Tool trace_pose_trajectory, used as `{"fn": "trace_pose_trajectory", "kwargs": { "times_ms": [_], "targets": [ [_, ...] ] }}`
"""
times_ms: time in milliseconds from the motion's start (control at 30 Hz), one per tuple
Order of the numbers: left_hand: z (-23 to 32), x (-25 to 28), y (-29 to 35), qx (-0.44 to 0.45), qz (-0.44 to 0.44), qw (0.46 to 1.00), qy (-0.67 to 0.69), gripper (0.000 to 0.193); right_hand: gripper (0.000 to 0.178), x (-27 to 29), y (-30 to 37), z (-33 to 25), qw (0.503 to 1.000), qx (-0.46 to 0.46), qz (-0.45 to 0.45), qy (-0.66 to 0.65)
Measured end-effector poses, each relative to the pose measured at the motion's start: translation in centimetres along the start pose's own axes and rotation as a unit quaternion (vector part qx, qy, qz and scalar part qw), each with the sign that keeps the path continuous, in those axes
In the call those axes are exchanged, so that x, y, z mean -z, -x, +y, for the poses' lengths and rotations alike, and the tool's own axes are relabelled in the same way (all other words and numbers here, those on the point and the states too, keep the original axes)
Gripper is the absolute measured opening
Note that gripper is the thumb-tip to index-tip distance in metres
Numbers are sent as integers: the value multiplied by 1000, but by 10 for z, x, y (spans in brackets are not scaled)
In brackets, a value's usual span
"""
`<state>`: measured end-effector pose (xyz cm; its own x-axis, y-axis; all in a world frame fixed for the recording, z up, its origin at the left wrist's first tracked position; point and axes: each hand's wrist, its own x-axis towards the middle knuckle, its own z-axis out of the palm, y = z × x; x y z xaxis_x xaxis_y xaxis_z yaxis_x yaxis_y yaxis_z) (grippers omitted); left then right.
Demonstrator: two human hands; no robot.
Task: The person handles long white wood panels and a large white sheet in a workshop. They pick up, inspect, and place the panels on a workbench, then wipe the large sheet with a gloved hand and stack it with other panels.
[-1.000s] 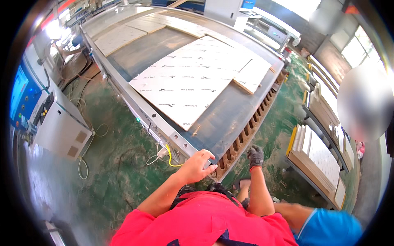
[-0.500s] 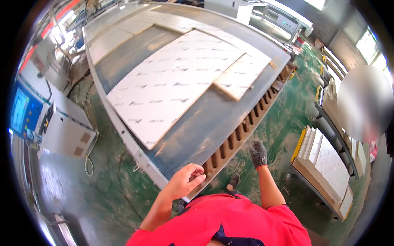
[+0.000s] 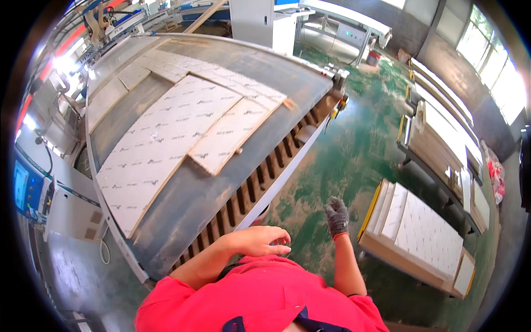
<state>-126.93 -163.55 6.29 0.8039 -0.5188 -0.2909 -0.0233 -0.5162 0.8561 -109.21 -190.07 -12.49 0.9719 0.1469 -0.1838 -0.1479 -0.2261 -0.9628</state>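
My bare left hand (image 3: pixel 260 242) is in front of my body, beside the near right side of a large machine table. Its fingers are loosely bent, with a gap to the thumb and nothing between them. My right hand (image 3: pixel 336 217), in a dark grey knit glove, hangs over the green floor to the right; its fingers point forward, loosely apart, without anything visible in them. On the table (image 3: pixel 202 213) lies a large white printed panel (image 3: pixel 160 133). A smaller panel piece (image 3: pixel 227 135) rests by its right edge. Neither hand touches the panels.
A slotted brown edge (image 3: pixel 260 177) runs along the table's right side. To my right stand a low stack of panels (image 3: pixel 420 232) and longer stacks (image 3: pixel 442 138). At the left is a control cabinet (image 3: pixel 72 216) with a blue screen panel. A white cabinet (image 3: pixel 251 27) stands beyond the table.
My view has turned to the right, and the table now sits further left. My left hand has moved off the table's slotted edge to my front. My right hand still hangs free.
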Motion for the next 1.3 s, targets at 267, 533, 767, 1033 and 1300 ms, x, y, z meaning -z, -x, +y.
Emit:
{"fn": "trace_pose_trajectory", "kwargs": {
  "times_ms": [267,533,767,1033,1300],
  "targets": [
    [-18,87,-160,8,71,997,14,50,44,4,-172,-48,983,119,-91,108],
    [-30,166,-204,19,197,980,10,51,48,-67,-316,-150,945,214,-239,64],
    [-41,176,-214,209,365,903,85,52,49,-202,-422,-242,804,448,-306,243],
    [-6,147,-302,288,562,711,311,43,52,-285,-484,-226,630,591,-405,299],
    [29,146,-389,308,622,632,345,41,44,-271,-504,-243,656,569,-392,303]
  ]
}}
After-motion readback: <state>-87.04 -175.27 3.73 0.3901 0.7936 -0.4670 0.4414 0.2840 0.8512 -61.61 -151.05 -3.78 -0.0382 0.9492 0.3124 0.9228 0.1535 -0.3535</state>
